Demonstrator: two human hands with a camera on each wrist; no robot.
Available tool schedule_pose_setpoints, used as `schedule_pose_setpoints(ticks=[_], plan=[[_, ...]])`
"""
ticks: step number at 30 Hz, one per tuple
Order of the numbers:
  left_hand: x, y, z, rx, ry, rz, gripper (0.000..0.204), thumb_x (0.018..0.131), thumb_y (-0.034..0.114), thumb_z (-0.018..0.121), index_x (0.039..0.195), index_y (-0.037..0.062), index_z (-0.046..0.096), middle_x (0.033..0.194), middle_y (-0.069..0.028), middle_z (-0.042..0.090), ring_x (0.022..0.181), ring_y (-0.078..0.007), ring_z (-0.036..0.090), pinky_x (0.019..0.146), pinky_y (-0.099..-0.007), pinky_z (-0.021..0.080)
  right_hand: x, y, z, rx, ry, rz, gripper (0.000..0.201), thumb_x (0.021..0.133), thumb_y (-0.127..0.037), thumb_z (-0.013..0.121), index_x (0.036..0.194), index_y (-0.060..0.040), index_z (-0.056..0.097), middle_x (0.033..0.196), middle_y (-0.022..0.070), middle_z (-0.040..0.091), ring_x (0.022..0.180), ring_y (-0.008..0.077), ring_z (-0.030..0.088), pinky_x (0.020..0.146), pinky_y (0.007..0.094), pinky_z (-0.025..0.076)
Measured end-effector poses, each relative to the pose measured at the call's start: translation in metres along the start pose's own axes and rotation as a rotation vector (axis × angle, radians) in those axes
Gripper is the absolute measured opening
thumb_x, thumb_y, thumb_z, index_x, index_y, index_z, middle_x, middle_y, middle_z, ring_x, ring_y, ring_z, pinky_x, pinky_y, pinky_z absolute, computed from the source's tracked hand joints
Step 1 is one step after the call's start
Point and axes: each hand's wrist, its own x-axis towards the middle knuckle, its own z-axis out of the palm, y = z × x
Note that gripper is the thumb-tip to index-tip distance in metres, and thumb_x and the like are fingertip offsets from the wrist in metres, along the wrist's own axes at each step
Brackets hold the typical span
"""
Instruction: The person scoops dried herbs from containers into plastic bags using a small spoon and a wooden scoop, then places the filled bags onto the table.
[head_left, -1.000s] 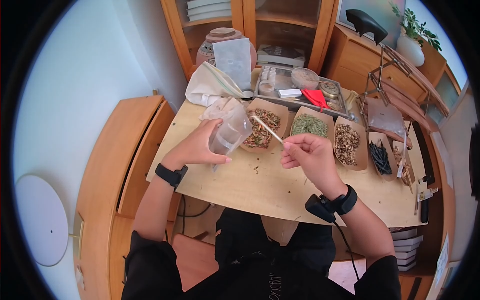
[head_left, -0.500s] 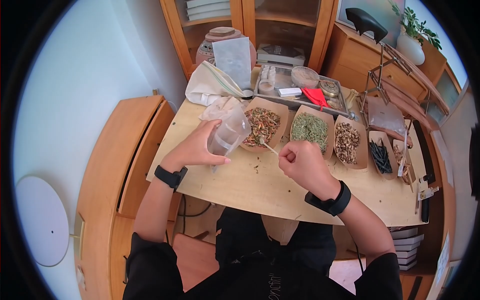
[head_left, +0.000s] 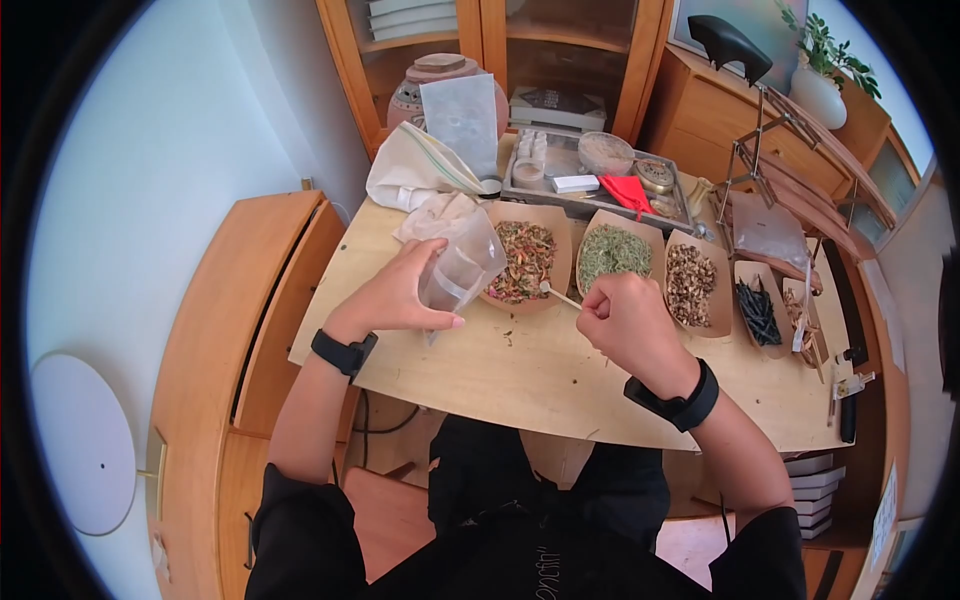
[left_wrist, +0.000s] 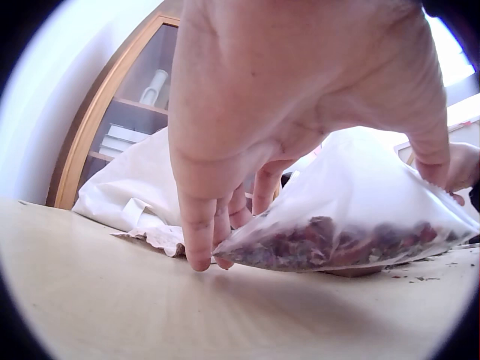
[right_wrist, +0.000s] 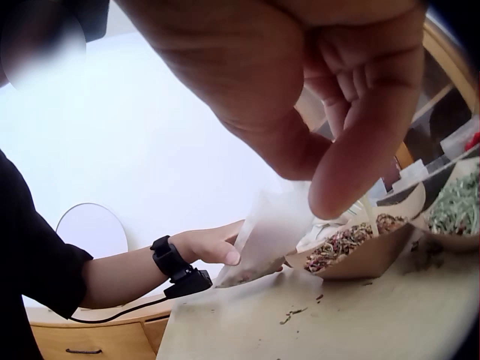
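My left hand [head_left: 390, 297] holds a translucent bag [head_left: 468, 262] by its sides, thumb at the near edge and fingers on the far one. Dark red and brown dried bits lie along the bottom of this bag [left_wrist: 352, 244] in the left wrist view. Between thumb and curled fingers, my right hand [head_left: 637, 318] pinches a thin pale-handled little spoon [head_left: 566, 297]. Its tip is at the near right edge of the dried flower mix [head_left: 524, 255], which fills a brown paper tray [head_left: 556, 224] right of the bag.
More paper trays run rightward, with green dried herb [head_left: 612, 252], brown pieces [head_left: 690, 283] and dark strips [head_left: 758, 310]. Behind them stands a grey tray [head_left: 512, 178] with jars and a red pouch [head_left: 627, 193]. A white cloth bag [head_left: 415, 170] lies at the back left. Crumbs dot the tabletop [head_left: 480, 375].
My right hand has brought the spoon from beside the bag down to the flower mix, then shifted a little right along the tray. The left hand keeps the bag in nearly the same place.
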Motion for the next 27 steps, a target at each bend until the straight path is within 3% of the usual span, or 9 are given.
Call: schedule_pose_setpoints(ticks=[1, 2, 3, 4, 6, 12, 27], plan=[[0.000, -0.001, 0.000, -0.003, 0.001, 0.001, 0.103, 0.062, 0.042, 0.082, 0.137, -0.0085, 0.033, 0.130, -0.0240, 0.042, 0.122, -0.0344, 0.046, 0.102, -0.0370, 0.039, 0.000, 0.003, 0.004, 0.000, 0.001, -0.001, 0.008, 0.071, -0.001, 0.061, 0.067, 0.0056, 0.063, 0.062, 0.0215, 0.062, 0.062, 0.0330, 0.066, 0.061, 0.0384, 0.053], [0.000, -0.002, 0.000, -0.001, 0.002, 0.002, 0.103, 0.062, 0.042, 0.082, 0.137, -0.0085, 0.033, 0.130, -0.0240, 0.042, 0.122, -0.0344, 0.046, 0.102, -0.0370, 0.039, 0.001, 0.007, 0.009, 0.139, -0.023, 0.113, 0.009, 0.074, -0.001, 0.062, 0.069, 0.0065, 0.063, 0.061, 0.0189, 0.062, 0.061, 0.0283, 0.067, 0.057, 0.0357, 0.054], [0.000, -0.002, 0.000, -0.002, 0.001, 0.000, 0.098, 0.062, 0.035, 0.082, 0.139, -0.0030, 0.033, 0.132, -0.0200, 0.042, 0.122, -0.0311, 0.044, 0.102, -0.0378, 0.037, 0.002, 0.011, 0.015, 0.279, -0.047, 0.228, 0.009, 0.076, -0.001, 0.062, 0.072, 0.0073, 0.063, 0.059, 0.0163, 0.063, 0.060, 0.0235, 0.068, 0.054, 0.0330, 0.054], [-0.001, -0.003, -0.001, -0.004, 0.001, -0.003, 0.095, 0.063, 0.028, 0.083, 0.140, 0.0026, 0.034, 0.134, -0.0160, 0.041, 0.122, -0.0278, 0.042, 0.103, -0.0387, 0.035, 0.003, 0.015, 0.021, 0.281, -0.045, 0.226, 0.009, 0.076, -0.001, 0.062, 0.072, 0.0073, 0.063, 0.059, 0.0163, 0.063, 0.060, 0.0235, 0.068, 0.054, 0.0330, 0.054], [-0.003, -0.004, -0.002, -0.004, 0.008, -0.002, 0.095, 0.063, 0.028, 0.083, 0.140, 0.0025, 0.034, 0.134, -0.0161, 0.041, 0.122, -0.0279, 0.042, 0.103, -0.0387, 0.035, 0.006, 0.023, 0.034, 0.513, -0.059, 0.329, 0.010, 0.083, -0.001, 0.061, 0.080, 0.0084, 0.064, 0.063, 0.0113, 0.065, 0.060, 0.0162, 0.068, 0.050, 0.0272, 0.055], [-0.008, -0.001, -0.008, 0.004, 0.007, -0.021, 0.096, 0.063, 0.028, 0.083, 0.140, 0.0013, 0.033, 0.134, -0.0172, 0.041, 0.123, -0.0286, 0.042, 0.103, -0.0388, 0.035, 0.012, 0.030, 0.051, 0.821, -0.078, 0.448, 0.012, 0.090, -0.002, 0.059, 0.094, 0.0090, 0.061, 0.077, 0.0141, 0.066, 0.062, 0.0186, 0.068, 0.055, 0.0275, 0.058], [-0.010, -0.003, -0.009, 0.000, -0.001, -0.054, 0.096, 0.063, 0.030, 0.083, 0.140, 0.0002, 0.033, 0.133, -0.0180, 0.042, 0.124, -0.0287, 0.042, 0.104, -0.0389, 0.034, 0.005, 0.041, 0.052, 1.014, -0.025, 0.472, 0.012, 0.091, -0.005, 0.061, 0.098, 0.0050, 0.061, 0.083, 0.0132, 0.067, 0.070, 0.0185, 0.067, 0.064, 0.0291, 0.059]])
